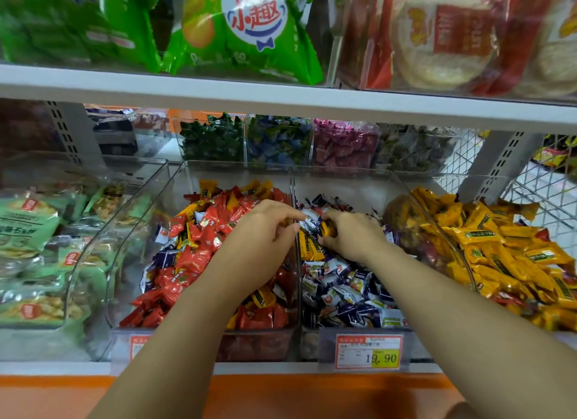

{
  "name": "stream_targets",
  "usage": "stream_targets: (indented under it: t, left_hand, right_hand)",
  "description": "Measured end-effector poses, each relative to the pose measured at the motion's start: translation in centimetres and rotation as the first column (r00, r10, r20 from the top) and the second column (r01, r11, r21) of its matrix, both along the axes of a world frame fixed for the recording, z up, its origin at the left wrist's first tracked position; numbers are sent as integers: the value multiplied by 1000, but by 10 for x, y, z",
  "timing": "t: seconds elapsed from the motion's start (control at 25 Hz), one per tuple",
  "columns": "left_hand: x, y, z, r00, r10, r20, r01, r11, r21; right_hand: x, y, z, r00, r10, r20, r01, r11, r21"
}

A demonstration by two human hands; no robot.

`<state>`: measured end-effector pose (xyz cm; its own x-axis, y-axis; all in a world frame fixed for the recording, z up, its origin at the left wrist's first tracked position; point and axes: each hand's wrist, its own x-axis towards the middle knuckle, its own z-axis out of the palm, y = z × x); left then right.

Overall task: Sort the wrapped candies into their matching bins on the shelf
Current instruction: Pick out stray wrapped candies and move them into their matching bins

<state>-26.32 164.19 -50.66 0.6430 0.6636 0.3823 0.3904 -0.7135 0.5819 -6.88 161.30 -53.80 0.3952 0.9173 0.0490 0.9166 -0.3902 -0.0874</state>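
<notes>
Left grip (265,231) over the red-candy bin (131,247), right grip (349,234) around a yellow candy (327,229) in the blue-candy bin (343,183)

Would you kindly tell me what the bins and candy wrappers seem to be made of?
Bins: apparently clear rigid plastic, glossy; candies show through the walls and edges catch glare. Candy wrappers: likely thin printed plastic film, shiny and creased.

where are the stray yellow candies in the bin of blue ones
In the head view, the yellow candies lie against the left wall of the blue-candy bin, beside the right hand.
</notes>
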Motion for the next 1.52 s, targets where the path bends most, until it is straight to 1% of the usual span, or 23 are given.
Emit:
stream_targets:
  t: [0.08,0.24,0.44,0.52,0.6,0.68,0.76,0.8,0.84,0.88,0.92,0.96,1.0,1.04,1.12,1.2,1.24,1.32,1.36,1.44,1.52]
  left_hand:
    - [0,0,1,1000,-3,5,3,1000,-4]
    - [4,-1,1,1000,17,12,-17,1000,16]
    - [14,-13,4,999,42,30,-42,999,-3]
    - [16,-17,5,999,37,34,-37,999,-13]
    - [17,-19,5,997,59,39,-58,998,-30]
    - [19,-22,6,995,77,56,-75,996,-40]
    - [20,-24,7,994,84,70,-81,996,-46]
    - [21,-25,7,994,86,73,-83,995,-48]
    - [21,-25,7,993,88,73,-85,995,-45]
    - [21,-25,6,993,91,71,-88,995,-41]
    - [21,-24,6,993,94,68,-91,995,-40]
    - [22,-24,6,993,94,67,-91,995,-41]
    - [22,-24,7,994,93,65,-91,995,-42]
    - [22,-24,7,994,91,63,-89,995,-42]
    - [22,-22,6,995,83,62,-81,996,-38]
    - [19,-20,6,995,70,71,-67,997,-37]
    - [18,-20,5,995,65,76,-63,997,-38]
    - [14,-17,5,995,69,75,-67,997,-34]
    - [12,-15,5,995,73,73,-71,997,-34]
    - [8,-11,5,994,74,75,-71,997,-36]
    - [6,-8,4,995,65,78,-63,998,-29]
  right_hand:
    - [-2,2,2,1000,-25,-4,26,998,62]
    - [-3,-19,18,994,-54,-95,71,979,189]
    - [-5,-70,36,993,17,-113,28,922,387]
    - [-3,-87,43,991,51,-120,17,863,505]
    - [2,-105,49,988,67,-136,35,773,633]
    - [13,-125,53,991,1,-135,99,667,739]
    - [30,-142,53,981,-107,-164,196,584,788]
    - [40,-148,51,968,-164,-189,249,582,774]
    - [49,-152,48,953,-225,-203,301,629,717]
    - [57,-154,44,939,-288,-190,343,716,609]
    - [62,-156,40,925,-345,-160,379,802,462]
    - [65,-158,38,913,-388,-125,407,850,334]
    - [65,-158,37,906,-410,-105,423,869,257]
    - [64,-159,37,904,-415,-108,428,873,234]
    - [59,-157,41,917,-388,-94,397,864,310]
    - [49,-151,45,943,-332,-35,314,845,433]
    - [41,-146,49,960,-279,-20,253,837,484]
    - [21,-129,58,992,-110,-56,122,828,548]
    - [9,-118,60,995,-8,-101,62,835,547]
    - [-14,-95,58,959,164,-233,-35,879,475]
    - [-30,-69,47,907,246,-342,-121,930,348]
